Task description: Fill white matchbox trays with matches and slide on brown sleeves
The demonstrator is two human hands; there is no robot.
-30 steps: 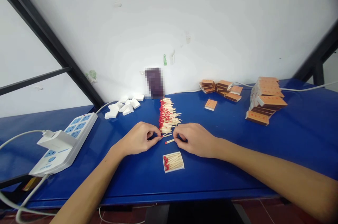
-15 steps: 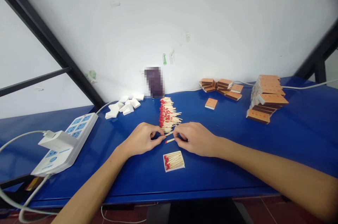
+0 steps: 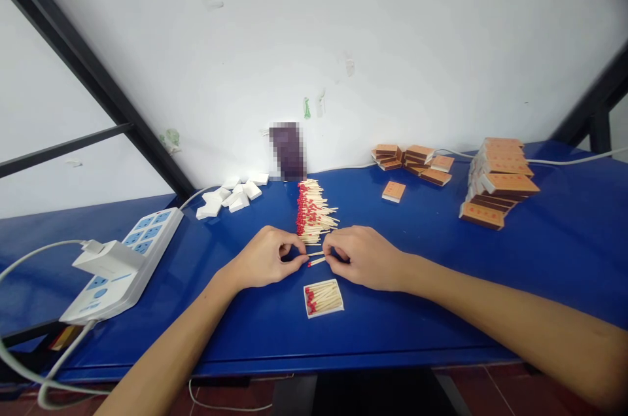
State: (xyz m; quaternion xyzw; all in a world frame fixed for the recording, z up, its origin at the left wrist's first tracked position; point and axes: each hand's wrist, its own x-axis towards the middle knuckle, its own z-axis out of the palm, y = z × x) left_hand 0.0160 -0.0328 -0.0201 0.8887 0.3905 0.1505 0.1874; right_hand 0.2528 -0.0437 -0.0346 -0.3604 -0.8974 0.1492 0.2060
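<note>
My left hand [image 3: 271, 258] pinches the end of a matchstick [image 3: 315, 254] between thumb and forefinger. Facing it, my right hand [image 3: 360, 258] is closed at the match's other end, with another red-headed match [image 3: 316, 262] jutting from under its fingertips. Just beyond both hands lies a long heap of matches [image 3: 311, 213], most red heads pointing left. Nearer to me, a white matchbox tray [image 3: 324, 315] holds a layer of matches with their heads to the left.
White trays [image 3: 238, 197] lie piled at the back left. Orange-topped matchboxes [image 3: 417, 164] sit at the back right, beside a tall leaning stack of matchboxes [image 3: 500, 184]. A power strip [image 3: 127, 272] with a plugged-in adapter and cables occupies the left. A white wall [image 3: 343, 30] rises behind the blue table [image 3: 402, 331].
The match between my hands has tipped to lie more nearly level and a little lower. Both hands stay almost in place.
</note>
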